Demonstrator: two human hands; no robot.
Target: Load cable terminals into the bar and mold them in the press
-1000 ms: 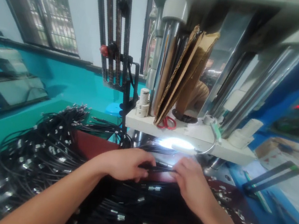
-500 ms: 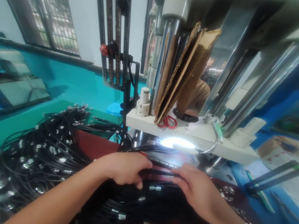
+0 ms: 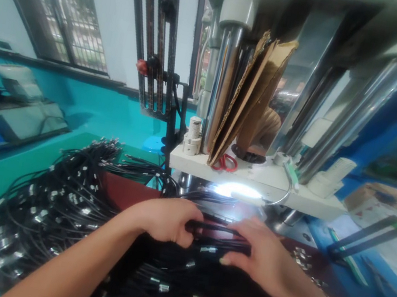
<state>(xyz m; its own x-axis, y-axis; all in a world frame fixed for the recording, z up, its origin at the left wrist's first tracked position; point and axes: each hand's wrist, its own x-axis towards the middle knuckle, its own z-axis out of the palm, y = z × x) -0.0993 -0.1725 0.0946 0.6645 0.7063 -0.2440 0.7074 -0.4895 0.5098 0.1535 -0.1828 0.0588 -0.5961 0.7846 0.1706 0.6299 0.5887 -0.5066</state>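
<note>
And there, left, thin black cables with silver metal tips (image 3: 73,193) lay heaped; the bare left hand (image 3: 166,219) pinched slim black strands (image 3: 220,228) near the glaring white lamp (image 3: 239,191), seemingly steadying them; rightward, the bare right hand (image 3: 266,257) spread thumb from fingers.

Left fingers (image 3: 186,239) curled, right fingers (image 3: 237,260) parted

Red top (image 3: 129,193): 6 o'clock in view
On top: black cables (image 3: 207,275) heaped across middle; metal bits (image 3: 302,261) loose toward 3 o'clock
White plate (image 3: 273,180): past top's 12 o'clock
On plate: cardboard (image 3: 255,97) standing tilted, red loops (image 3: 233,164) at its foot
</note>
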